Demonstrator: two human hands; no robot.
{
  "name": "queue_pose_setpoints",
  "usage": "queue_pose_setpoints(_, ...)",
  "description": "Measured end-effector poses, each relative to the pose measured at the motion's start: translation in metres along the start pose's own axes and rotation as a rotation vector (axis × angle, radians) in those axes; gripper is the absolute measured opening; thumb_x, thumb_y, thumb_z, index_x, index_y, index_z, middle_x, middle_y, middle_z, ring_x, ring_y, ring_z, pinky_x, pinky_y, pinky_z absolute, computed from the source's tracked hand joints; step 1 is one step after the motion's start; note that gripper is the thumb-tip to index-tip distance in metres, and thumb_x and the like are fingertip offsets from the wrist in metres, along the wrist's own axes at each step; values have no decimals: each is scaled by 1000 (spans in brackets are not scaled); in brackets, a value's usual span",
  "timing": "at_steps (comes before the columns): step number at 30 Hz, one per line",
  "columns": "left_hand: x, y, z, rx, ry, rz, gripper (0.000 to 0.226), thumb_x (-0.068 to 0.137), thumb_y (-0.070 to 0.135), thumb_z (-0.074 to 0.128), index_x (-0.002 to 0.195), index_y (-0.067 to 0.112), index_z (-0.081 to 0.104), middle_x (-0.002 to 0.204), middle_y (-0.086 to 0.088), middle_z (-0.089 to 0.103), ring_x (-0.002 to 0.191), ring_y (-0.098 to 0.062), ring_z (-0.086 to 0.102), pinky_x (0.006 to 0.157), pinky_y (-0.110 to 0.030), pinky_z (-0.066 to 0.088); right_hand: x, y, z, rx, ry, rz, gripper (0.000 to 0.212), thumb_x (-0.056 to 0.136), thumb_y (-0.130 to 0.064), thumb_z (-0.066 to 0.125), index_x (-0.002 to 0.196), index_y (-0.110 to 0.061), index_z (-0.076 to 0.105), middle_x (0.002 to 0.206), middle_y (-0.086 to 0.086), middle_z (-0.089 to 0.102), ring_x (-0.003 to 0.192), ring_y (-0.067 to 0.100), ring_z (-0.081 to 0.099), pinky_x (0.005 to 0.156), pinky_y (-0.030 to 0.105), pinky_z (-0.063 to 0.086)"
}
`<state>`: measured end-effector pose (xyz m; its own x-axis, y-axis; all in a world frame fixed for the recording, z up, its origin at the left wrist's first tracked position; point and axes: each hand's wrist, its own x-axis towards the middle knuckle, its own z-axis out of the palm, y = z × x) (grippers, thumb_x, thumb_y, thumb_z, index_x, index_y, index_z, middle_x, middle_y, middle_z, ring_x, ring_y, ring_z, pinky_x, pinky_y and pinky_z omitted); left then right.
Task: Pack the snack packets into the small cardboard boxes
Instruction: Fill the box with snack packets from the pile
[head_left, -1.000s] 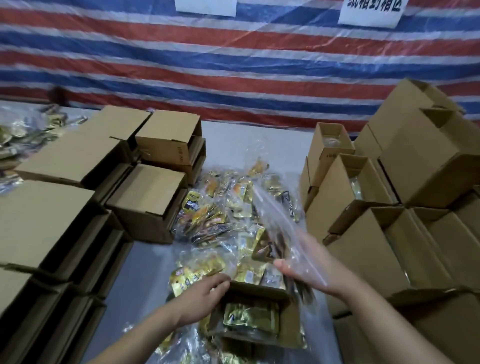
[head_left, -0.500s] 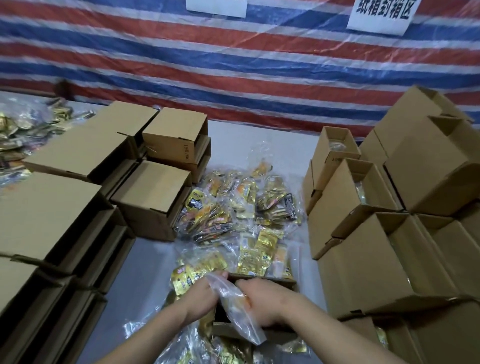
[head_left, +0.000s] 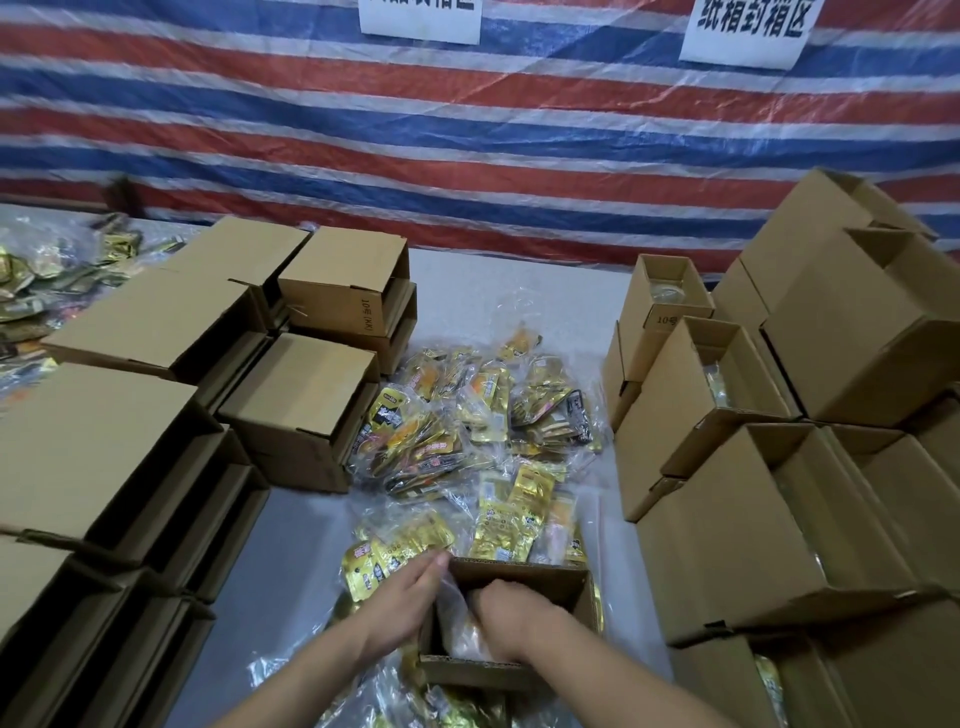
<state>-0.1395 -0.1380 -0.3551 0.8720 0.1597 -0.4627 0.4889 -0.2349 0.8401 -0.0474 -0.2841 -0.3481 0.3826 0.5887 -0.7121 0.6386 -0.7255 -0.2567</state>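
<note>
From the head view, my left hand (head_left: 402, 603) rests against the left rim of the small open box (head_left: 524, 574), fingers fairly straight. My right hand (head_left: 501, 618) is inside it, curled over a clear bag (head_left: 457, 631). Snack packets (head_left: 467, 431) lie heaped on the counter (head_left: 291, 540) between box stacks (head_left: 104, 447), which leave only a narrow bare strip.

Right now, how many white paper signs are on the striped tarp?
2: one white paper sign at top center, another white paper sign at top right of the striped tarp; both cropped, more may be hidden.
</note>
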Motion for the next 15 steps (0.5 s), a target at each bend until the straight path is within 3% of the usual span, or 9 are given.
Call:
queue_pose_setpoints(2, 2, -1, 5, 48, 36, 31, 43, 103, 50, 32, 139, 34, 48, 130, 29, 41, 129, 0, 38, 104, -14, 30, 4, -11, 6, -129, -44, 71, 34, 94, -5, 57, 128, -3, 60, 127, 18, 63, 116, 38, 61, 98, 46, 51)
queue_pose_setpoints(5, -1, 5, 8, 34, 77, 47, 35, 97, 58, 33, 115, 40, 57, 108, 33, 53, 110, 8, 49, 82, -3, 32, 1, -18, 5, -51, -56, 85, 35, 93, -7, 61, 127, 0, 59, 129, 19, 62, 118, 37, 60, 100, 43, 49)
queue_pose_setpoints(8, -1, 6, 7, 20, 83, 48, 29, 98, 57, 35, 111, 44, 57, 115, 35, 50, 112, 7, 47, 86, -3, 30, -17, -8, -14, 80, -63, -12, 31, 91, -14, 66, 118, 1, 62, 117, 20, 65, 103, 33, 61, 87, 34, 46)
queue_pose_setpoints(11, -1, 4, 8, 55, 85, 59, 29, 102, 51, 37, 123, 42, 56, 108, 41, 42, 112, 6, 42, 88, -11, 32, -40, 11, -30, 176, -63, -76, 38, 85, -26, 73, 117, -11, 61, 105, 5, 62, 93, 22, 57, 79, 29, 43)
queue_pose_setpoints(15, 0, 6, 11, 110, 61, 66, 25, 103, 48, 36, 107, 39, 59, 102, 24, 63, 95, 15, 55, 93, -23, 43, -54, 21, -34, 198, 9, -86, 31, 84, -40, 75, 106, -19, 68, 95, -4, 65, 84, 15, 59, 68, 27, 45)
